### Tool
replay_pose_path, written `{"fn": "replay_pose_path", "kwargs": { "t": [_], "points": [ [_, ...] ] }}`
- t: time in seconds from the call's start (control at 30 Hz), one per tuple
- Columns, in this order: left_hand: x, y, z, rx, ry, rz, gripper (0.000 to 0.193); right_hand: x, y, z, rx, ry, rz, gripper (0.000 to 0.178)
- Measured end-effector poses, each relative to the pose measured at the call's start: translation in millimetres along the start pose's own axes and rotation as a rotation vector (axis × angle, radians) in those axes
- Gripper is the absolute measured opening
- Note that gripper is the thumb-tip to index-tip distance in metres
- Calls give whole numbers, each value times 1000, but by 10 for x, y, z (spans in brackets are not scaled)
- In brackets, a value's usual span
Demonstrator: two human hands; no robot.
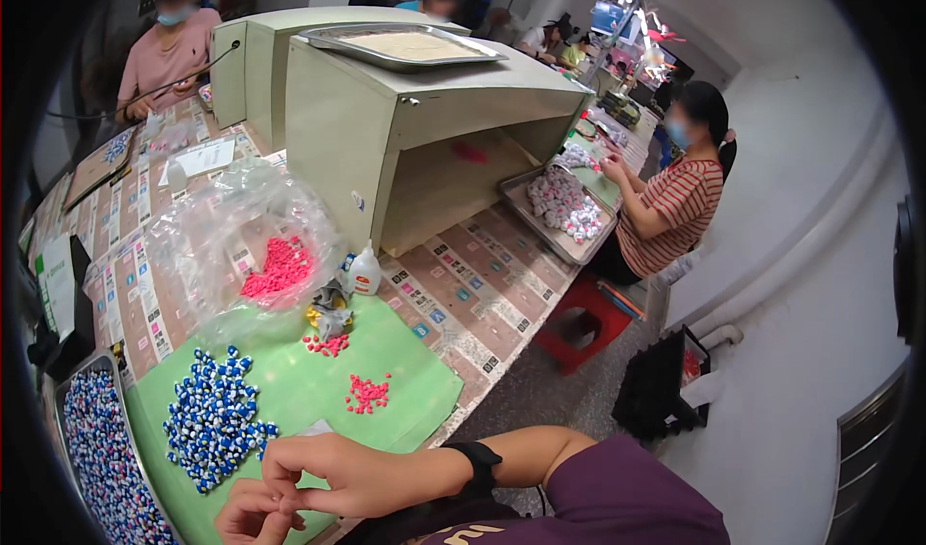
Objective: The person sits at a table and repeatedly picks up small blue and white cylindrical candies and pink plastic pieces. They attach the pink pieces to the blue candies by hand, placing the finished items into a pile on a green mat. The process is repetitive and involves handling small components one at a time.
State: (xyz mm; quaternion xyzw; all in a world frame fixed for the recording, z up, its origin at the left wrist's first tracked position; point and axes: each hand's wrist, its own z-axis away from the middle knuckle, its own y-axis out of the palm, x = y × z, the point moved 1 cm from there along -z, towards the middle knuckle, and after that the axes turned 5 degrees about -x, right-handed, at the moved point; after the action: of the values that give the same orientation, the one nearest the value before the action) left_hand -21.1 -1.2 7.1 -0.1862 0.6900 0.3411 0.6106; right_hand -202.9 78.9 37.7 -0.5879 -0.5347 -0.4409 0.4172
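Note:
My right hand (352, 473) and my left hand (251, 514) meet at the lower edge, over the near side of a green mat (405, 328). Fingertips of both are pinched together; whatever they hold is too small or hidden to make out. Left of centre on the mat lies a heap of small blue-and-white pieces (210, 420). Beyond my right hand is a loose cluster of small pink pieces (367, 394), with another pink cluster (326, 345) farther off. A clear plastic bag (198, 241) behind the mat holds many pink pieces (280, 270).
A white squeeze bottle (365, 273) stands by a crumpled grey-and-yellow item (330, 311). At left, a metal tray (128, 420) is full of small pieces. A large pale cabinet (338, 130) rises behind. One co-worker (666, 183) sits right, beside a tray (579, 254); another (169, 53) sits far left.

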Motion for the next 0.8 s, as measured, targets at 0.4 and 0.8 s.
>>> {"fn": "replay_pose_path", "kwargs": {
  "t": [0.4,0.8],
  "points": [
    [16,170,-34,-233,220,-263,19,-125,38,112,-120,-23,-57,13],
    [-38,-88,92,-329,14,-28,25,-125,-440,-186,169,-46,791,23]
  ]
}}
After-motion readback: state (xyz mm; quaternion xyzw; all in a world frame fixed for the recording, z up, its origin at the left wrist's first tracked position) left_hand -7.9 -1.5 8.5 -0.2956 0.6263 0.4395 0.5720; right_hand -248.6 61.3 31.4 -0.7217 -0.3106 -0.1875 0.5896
